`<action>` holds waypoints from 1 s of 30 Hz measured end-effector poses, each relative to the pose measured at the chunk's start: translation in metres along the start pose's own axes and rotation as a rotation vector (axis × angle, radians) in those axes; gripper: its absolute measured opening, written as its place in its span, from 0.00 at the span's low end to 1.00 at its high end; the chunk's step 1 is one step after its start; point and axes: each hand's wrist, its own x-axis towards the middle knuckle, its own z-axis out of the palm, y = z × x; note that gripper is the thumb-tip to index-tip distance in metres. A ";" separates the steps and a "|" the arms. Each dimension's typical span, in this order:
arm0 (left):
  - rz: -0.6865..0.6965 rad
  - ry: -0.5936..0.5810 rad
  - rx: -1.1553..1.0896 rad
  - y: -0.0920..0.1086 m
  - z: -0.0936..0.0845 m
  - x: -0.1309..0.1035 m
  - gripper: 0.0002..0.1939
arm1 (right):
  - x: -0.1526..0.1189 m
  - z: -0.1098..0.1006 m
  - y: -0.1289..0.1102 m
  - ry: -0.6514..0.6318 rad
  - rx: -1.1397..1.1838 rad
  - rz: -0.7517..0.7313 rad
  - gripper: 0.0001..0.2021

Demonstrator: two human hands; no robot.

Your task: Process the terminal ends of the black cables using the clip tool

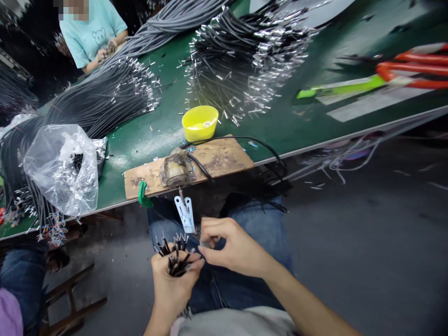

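A bundle of black cables (178,263) with stripped, silvery ends stands up out of my left hand (168,287), which is wrapped round it above my lap. Just to the right, my right hand (233,245) has thumb and forefinger pinched close to the left thumb; what lies between them is too small to make out. Above the bundle a pale blue clothes peg (185,217) hangs from a metal tip on a grimy, tape-wrapped block (176,169). That block sits on a wooden board (224,158) at the table edge.
A green clip (142,195) grips the board's left end. Behind it stands a yellow bowl (199,133). Cable piles (115,91) and a plastic bag (63,172) lie leftward on the green table (280,130). A cutter knife (343,87) lies right. A co-worker (93,35) sits opposite.
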 end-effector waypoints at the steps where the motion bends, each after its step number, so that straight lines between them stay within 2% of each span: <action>1: 0.012 -0.016 0.010 0.001 -0.001 0.000 0.04 | 0.003 -0.002 0.002 -0.072 0.053 0.051 0.10; 3: 0.011 -0.015 0.013 0.003 -0.004 0.000 0.04 | 0.009 -0.005 0.005 -0.113 0.166 0.135 0.10; 5: 0.015 0.014 0.020 0.003 -0.007 0.001 0.03 | 0.015 -0.006 0.004 -0.023 0.242 0.173 0.12; 8: 0.025 0.061 0.014 0.002 -0.011 0.002 0.03 | 0.022 -0.006 -0.004 0.132 0.268 0.163 0.20; 10: 0.042 0.099 -0.018 0.003 -0.012 0.002 0.03 | 0.027 -0.004 -0.011 0.168 0.259 0.143 0.25; 13: 0.084 0.165 -0.061 0.007 -0.013 0.003 0.05 | 0.036 0.000 -0.018 0.196 0.253 0.164 0.27; 16: 0.122 0.203 -0.065 0.015 -0.015 0.007 0.05 | 0.043 0.007 -0.021 0.170 0.390 0.271 0.26; 22: 0.091 0.216 -0.100 0.019 -0.010 0.018 0.03 | 0.046 0.018 -0.024 0.153 0.891 0.377 0.23; 27: 0.032 0.186 -0.146 0.019 -0.004 0.020 0.02 | 0.046 0.022 -0.027 0.147 1.070 0.407 0.21; 30: 0.017 0.174 -0.157 0.021 -0.004 0.019 0.03 | 0.045 0.025 -0.021 0.122 1.130 0.428 0.21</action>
